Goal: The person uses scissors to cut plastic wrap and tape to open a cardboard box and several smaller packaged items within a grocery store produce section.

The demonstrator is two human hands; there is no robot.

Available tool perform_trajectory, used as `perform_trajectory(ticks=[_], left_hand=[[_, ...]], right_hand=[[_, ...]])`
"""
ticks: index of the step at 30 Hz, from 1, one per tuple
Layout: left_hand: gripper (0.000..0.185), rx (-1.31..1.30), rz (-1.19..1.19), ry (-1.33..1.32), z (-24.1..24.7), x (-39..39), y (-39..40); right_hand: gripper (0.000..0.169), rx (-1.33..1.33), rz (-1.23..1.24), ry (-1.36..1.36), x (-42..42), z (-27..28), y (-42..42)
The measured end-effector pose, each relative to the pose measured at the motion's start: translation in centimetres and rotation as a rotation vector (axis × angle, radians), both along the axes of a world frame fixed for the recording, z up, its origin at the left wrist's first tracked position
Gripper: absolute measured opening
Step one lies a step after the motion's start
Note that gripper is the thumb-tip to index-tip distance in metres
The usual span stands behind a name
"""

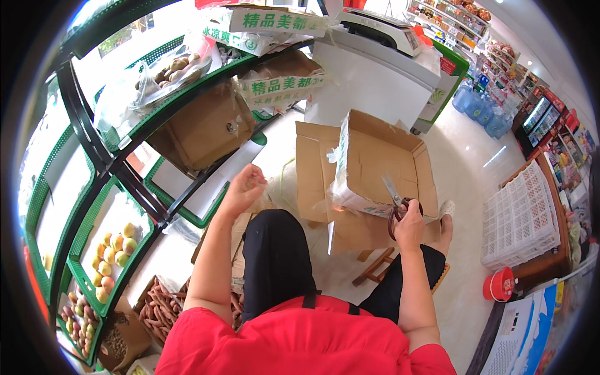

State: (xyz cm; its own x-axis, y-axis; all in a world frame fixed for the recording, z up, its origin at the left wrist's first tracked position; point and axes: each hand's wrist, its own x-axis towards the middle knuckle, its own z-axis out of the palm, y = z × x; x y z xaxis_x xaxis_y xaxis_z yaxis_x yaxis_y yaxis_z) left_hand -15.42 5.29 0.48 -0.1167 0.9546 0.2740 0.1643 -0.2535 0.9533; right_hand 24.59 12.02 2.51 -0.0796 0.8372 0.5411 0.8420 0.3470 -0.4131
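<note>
My right hand [408, 226] holds a pair of scissors [396, 199] by the dark red handles, the metal blades pointing up and left over the near edge of an open cardboard box [379, 161]. Another piece of open cardboard [311, 171] lies under and to the left of that box. My left hand [245, 190] is raised left of the box with its fingers curled; some clear plastic film or tape [263, 199] hangs beside the fingers, and whether they pinch it I cannot tell. Torn clear tape [333, 154] clings to the box's left side.
Green-rimmed shelves [140, 126] with fruit and empty cartons stand at the left. Sweet potatoes [159, 309] fill a box at lower left. A white counter [370, 79] with a scale [382, 30] is ahead. White crates [520, 215] and a red bucket [499, 285] stand at the right.
</note>
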Motion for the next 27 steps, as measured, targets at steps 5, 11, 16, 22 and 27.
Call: perform_trajectory(ticks=[5,11,16,22,27], left_hand=[[0.074,-0.237,-0.306,-0.195,1.5,6.6,1.0],[0.073,-0.528,-0.379,-0.308,3.7,12.6,3.1],[0.053,-0.598,-0.417,-0.566,-0.8,12.7,5.3],[0.038,-0.477,-0.305,-0.533,-1.1,12.4,4.7],[0.037,-0.385,-0.211,-0.543,-1.5,13.0,3.6]], right_hand=[[0.026,-0.05,0.025,0.061,0.4,0.1,1.6],[0.027,-0.35,0.264,0.568,0.9,1.9,-1.4],[0.045,-1.271,0.711,0.9,-1.2,1.9,-5.8],[0.061,-1.489,0.475,0.762,-4.8,1.3,-5.7],[0.075,-1.449,0.277,0.689,-8.1,2.1,-5.0]])
